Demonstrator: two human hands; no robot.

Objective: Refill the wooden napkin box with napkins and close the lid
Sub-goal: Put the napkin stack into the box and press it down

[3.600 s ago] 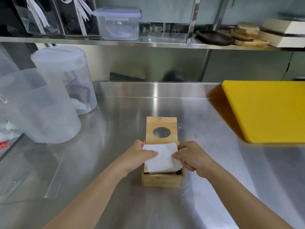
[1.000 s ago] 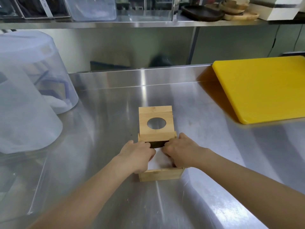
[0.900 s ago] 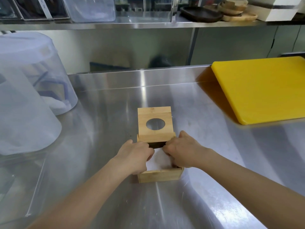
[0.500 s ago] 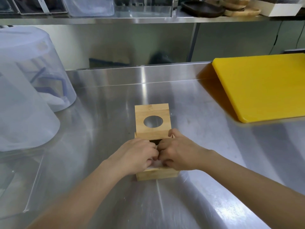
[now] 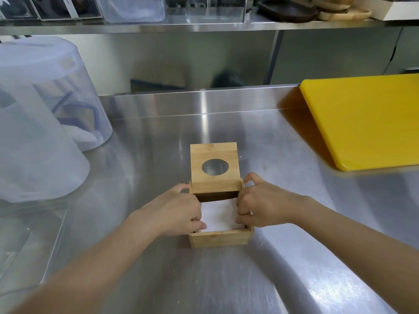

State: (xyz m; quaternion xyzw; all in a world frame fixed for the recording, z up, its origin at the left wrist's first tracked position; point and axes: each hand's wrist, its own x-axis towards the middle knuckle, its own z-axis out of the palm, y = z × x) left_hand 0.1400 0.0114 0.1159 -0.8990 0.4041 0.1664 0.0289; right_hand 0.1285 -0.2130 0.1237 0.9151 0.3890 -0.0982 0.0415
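The wooden napkin box (image 5: 221,239) stands on the steel counter (image 5: 226,279), right in front of me. Its lid (image 5: 214,152), with a round hole, is hinged at the far side and tilted back open. White napkins (image 5: 218,215) fill the box to just below the rim. My left hand (image 5: 179,211) is at the left wall with its fingers curled over onto the napkins. My right hand (image 5: 263,205) does the same at the right wall, thumb near the hinge. The side walls are hidden under the hands.
A yellow cutting board (image 5: 362,118) lies at the back right. Two large translucent plastic containers (image 5: 34,143) (image 5: 74,91) stand at the left. A steel shelf (image 5: 204,26) with tubs and wooden dishes runs above the counter's back edge.
The napkin stack, once above the rim, now sits inside the box. My hands, bunched together over the middle half a second ago, have moved apart to the two side walls.
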